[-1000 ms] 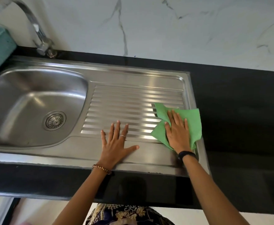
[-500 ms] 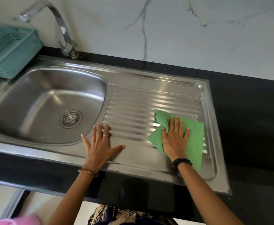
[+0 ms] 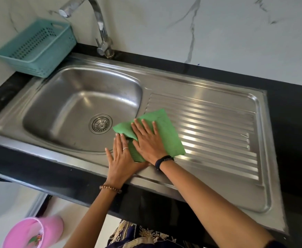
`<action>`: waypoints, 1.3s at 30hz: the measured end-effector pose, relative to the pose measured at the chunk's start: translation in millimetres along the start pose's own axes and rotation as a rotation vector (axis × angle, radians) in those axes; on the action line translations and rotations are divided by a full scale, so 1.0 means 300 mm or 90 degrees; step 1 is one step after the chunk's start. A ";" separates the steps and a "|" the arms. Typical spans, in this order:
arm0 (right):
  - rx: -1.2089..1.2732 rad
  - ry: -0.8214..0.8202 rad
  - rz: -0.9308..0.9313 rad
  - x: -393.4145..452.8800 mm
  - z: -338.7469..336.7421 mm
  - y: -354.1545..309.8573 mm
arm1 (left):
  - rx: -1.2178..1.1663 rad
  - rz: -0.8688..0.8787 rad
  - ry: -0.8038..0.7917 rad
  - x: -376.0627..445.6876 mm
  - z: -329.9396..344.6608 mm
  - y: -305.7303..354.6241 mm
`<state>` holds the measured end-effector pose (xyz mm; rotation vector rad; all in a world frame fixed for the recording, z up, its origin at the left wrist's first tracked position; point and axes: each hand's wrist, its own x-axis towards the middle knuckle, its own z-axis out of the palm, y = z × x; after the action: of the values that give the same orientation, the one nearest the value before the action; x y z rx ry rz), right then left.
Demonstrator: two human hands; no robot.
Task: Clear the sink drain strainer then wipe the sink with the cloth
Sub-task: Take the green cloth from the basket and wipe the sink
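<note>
A steel sink (image 3: 71, 97) with a ribbed drainboard (image 3: 218, 126) is set into a black counter. The round drain strainer (image 3: 100, 123) sits in the basin floor and looks free of debris. A green cloth (image 3: 166, 129) lies flat at the drainboard's left end, one corner hanging over the basin edge. My right hand (image 3: 149, 142) presses palm-down on the cloth with fingers spread. Touching the cloth's left edge, my left hand (image 3: 120, 158) rests flat on the sink's front rim, with its fingers apart.
A chrome tap (image 3: 100, 27) stands behind the basin. A teal perforated basket (image 3: 37, 49) sits on the counter at the back left. A pink bin (image 3: 33, 231) stands on the floor below. A marble wall rises behind the counter.
My right hand has slid the cloth left across the drainboard to the basin edge. My left hand stayed on the front rim and the two hands now meet. The camera view shifted left.
</note>
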<state>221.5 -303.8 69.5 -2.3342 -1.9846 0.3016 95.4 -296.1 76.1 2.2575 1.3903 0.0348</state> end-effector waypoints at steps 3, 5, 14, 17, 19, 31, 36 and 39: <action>0.013 0.006 -0.020 -0.043 -0.003 0.011 | -0.001 0.018 0.013 -0.019 0.009 0.019; 0.038 0.017 -0.012 -0.094 -0.002 0.033 | 0.010 0.039 0.015 -0.042 0.026 0.042; 0.065 0.070 0.158 -0.481 -0.020 0.375 | 0.072 0.251 -0.109 -0.129 0.165 0.275; 0.079 0.086 0.256 -0.608 -0.034 0.505 | 0.117 0.280 -0.142 -0.132 0.175 0.290; 0.083 0.098 0.315 -0.685 -0.042 0.560 | 0.110 0.288 -0.158 -0.132 0.171 0.286; 0.070 0.062 0.461 -0.717 -0.007 0.434 | 0.099 0.183 -0.079 -0.073 0.056 0.099; 0.050 0.055 0.371 -0.545 -0.001 0.283 | 0.101 0.104 -0.058 -0.029 -0.036 -0.027; 0.059 0.051 0.309 -0.402 0.003 0.166 | 0.075 0.118 -0.078 -0.029 -0.057 -0.067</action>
<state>251.5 -430.9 72.8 -2.6864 -1.3153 0.3072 69.9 -289.5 84.9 2.4352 1.1454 -0.1258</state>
